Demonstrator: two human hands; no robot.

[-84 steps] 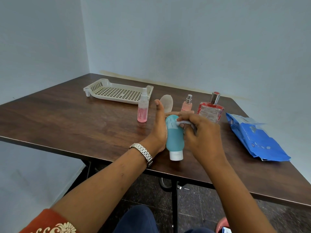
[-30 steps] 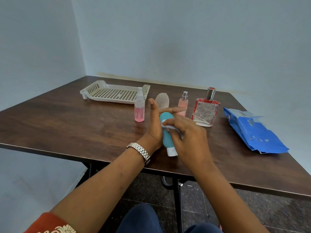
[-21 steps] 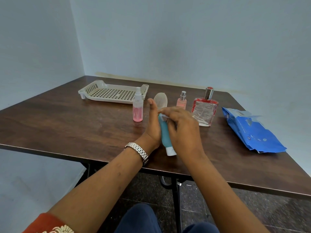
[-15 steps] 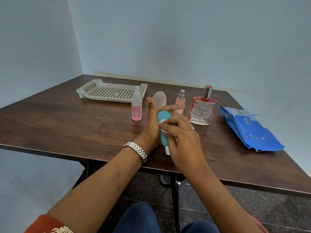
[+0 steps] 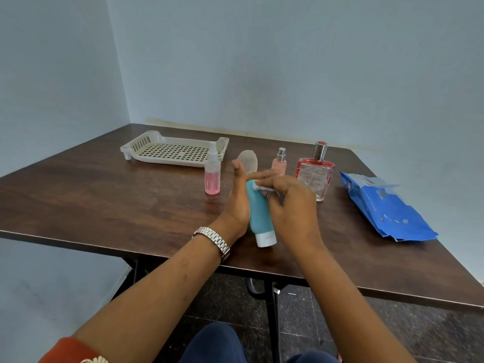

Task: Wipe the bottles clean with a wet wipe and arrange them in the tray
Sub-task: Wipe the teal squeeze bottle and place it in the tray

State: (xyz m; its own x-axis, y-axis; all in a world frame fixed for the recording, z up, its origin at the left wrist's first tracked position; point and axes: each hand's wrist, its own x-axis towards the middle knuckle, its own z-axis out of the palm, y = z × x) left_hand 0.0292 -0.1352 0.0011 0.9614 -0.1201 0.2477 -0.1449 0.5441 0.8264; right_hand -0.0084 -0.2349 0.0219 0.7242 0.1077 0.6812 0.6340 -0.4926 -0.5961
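My left hand holds a teal squeeze bottle with a white cap, tilted with the cap toward me, above the table. My right hand pinches a white wet wipe against the bottle's upper end. Behind my hands stand a small pink spray bottle, a translucent squeeze bottle, a tiny pink perfume sprayer and a square red-edged glass perfume bottle. The beige perforated tray lies at the back left with nothing in it.
A blue wet-wipe pack lies at the right of the dark wooden table. The table stands in a corner between two pale blue walls. Its near edge runs just below my wrists.
My right hand has slid the wipe along the teal bottle, down toward the cap and back up to its far end. My left hand kept hold of the bottle.
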